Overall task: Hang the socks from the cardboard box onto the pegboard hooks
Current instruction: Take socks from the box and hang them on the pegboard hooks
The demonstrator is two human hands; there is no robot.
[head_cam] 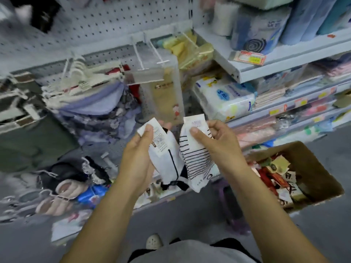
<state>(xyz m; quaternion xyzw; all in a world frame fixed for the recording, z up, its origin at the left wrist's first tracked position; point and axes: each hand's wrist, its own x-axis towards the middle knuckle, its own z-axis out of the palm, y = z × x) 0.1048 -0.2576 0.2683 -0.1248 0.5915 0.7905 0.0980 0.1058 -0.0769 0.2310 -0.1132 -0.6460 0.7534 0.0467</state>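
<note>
Two pairs of socks are up in front of me, one in each hand, held apart so I can read the card on each and decide where it belongs. My left hand is closed on the white pair, thumb pressed on its card near the top, so the toes hang down and the card stays facing me. My right hand is clamped the same way on the striped pair, thumb on the card and fingers curled behind; the two pairs nearly touch low down. I grip by the cards because I judge that is the end that goes over a hook, though I cannot make out a hanging hole in either. The pegboard is far ahead, and several bare hooks stick out towards me above the hands, with room to take a pair. The box sits on the floor to my right, near enough to reach, and it is full of mixed socks, so most of the work is left. Next I would lift one card to a hook, minding that blur hides the hook tips.
</note>
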